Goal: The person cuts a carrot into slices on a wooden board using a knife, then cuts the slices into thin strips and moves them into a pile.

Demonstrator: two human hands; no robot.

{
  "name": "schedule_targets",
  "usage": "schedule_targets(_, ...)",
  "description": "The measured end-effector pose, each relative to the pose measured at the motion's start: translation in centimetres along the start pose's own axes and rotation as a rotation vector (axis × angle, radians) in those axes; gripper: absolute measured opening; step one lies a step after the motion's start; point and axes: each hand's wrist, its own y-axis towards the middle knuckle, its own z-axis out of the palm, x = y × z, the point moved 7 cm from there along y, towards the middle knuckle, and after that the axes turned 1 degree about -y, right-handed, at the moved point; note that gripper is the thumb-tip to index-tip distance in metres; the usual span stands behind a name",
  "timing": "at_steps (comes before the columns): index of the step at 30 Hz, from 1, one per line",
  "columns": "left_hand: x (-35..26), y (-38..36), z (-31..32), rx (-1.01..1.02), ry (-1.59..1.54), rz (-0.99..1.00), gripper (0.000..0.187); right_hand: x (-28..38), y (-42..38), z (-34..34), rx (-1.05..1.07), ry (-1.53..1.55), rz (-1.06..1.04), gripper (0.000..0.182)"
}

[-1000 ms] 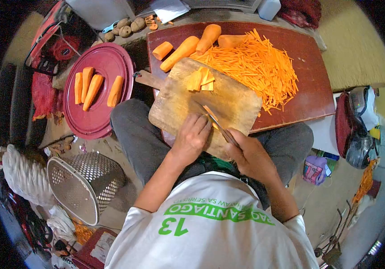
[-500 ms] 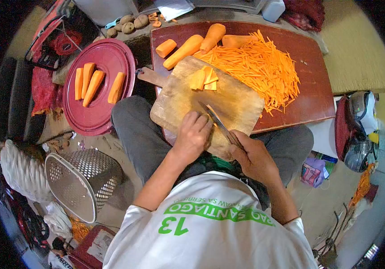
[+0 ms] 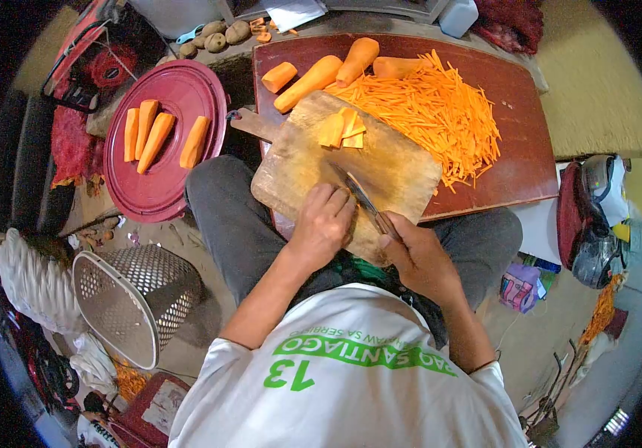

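Note:
A wooden cutting board [image 3: 392, 175] lies tilted across the lap and the red table edge. My right hand [image 3: 418, 254] is wrapped round the handle of a knife [image 3: 363, 200], its blade pointing up and left over the board. Just left of the blade, my left hand [image 3: 323, 224] rests on the board with curled fingers; whatever they hold is hidden. Flat carrot slices [image 3: 342, 128] lie near the board's top. Behind the board spreads a large heap of carrot strips [image 3: 425, 112], with several whole peeled carrots [image 3: 313, 81] at its left.
The red table [image 3: 522, 157] carries the carrots. A round red lid [image 3: 168, 82] at left holds several peeled carrots [image 3: 156, 142]. Potatoes [image 3: 216, 42] lie behind. A perforated basket [image 3: 141, 295] lies on its side at lower left; a purple bag [image 3: 520, 288] is at right.
The knife and both hands stay at nearly the same place on the board, with only slight shifts. The blade looks slightly nearer to upright.

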Motion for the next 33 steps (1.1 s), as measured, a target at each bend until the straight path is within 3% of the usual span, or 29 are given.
schedule_targets(6,0.1,-0.2,0.4,0.025,-0.014,-0.009,0.039,-0.4,2.7,0.8,0.02,-0.005,-0.029,0.038)
schedule_targets(9,0.2,0.1,0.1,0.018,-0.035,-0.014,0.04,1.4,2.5,-0.3,-0.069,0.033,-0.127,0.037)
schedule_targets(12,0.9,-0.5,0.2,-0.017,-0.079,-0.04,0.042,0.4,1.2,-1.3,-0.08,0.076,-0.047,0.036)
schedule_targets(14,1.9,-1.1,0.8,0.002,-0.113,-0.085,0.046,-0.2,0.2,-1.9,-0.138,0.064,-0.118,0.035)
schedule_targets(20,2.1,-0.3,-1.3,-0.116,-0.111,-0.191,0.023,-1.3,-1.6,-0.6,-0.032,0.04,-0.068,0.033)
schedule_targets(24,2.5,-0.3,-2.1,-0.175,-0.064,-0.175,0.023,-1.7,-1.3,0.4,0.049,0.005,-0.057,0.03)
schedule_targets(33,2.4,-0.2,-1.4,-0.126,-0.028,-0.163,0.024,-2.6,-0.2,-5.0,-0.017,-0.126,-0.157,0.028)
